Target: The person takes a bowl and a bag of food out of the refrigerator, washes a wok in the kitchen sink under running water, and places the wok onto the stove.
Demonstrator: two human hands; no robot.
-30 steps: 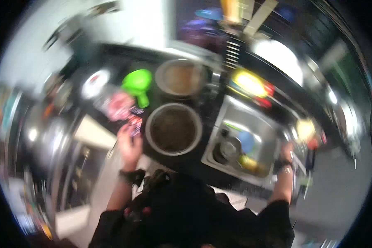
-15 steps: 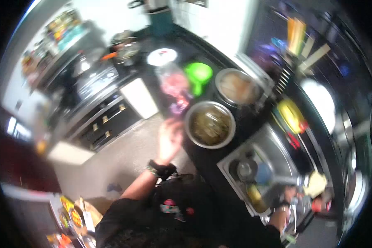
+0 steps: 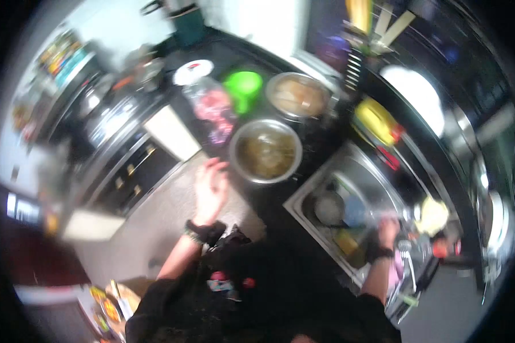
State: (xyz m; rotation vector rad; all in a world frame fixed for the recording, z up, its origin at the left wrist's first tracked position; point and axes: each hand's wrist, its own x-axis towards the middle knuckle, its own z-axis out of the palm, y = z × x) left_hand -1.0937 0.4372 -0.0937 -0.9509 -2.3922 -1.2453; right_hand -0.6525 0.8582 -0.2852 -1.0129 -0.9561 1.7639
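One blurred right hand (image 3: 388,230), sink (image 3: 377,186) partly hidden

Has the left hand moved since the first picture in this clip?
Yes: judged against the dark counter, the left hand has drawn back from the pink plastic bag, toward the black shirt.

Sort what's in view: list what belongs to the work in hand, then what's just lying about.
Likely part of the work:
sink, with the right hand at it, its grip too blurred to tell
front metal bowl, nearest the open left hand

Apparently just lying about:
green handled utensil
white plate
pink packet
yellow item behind the sink
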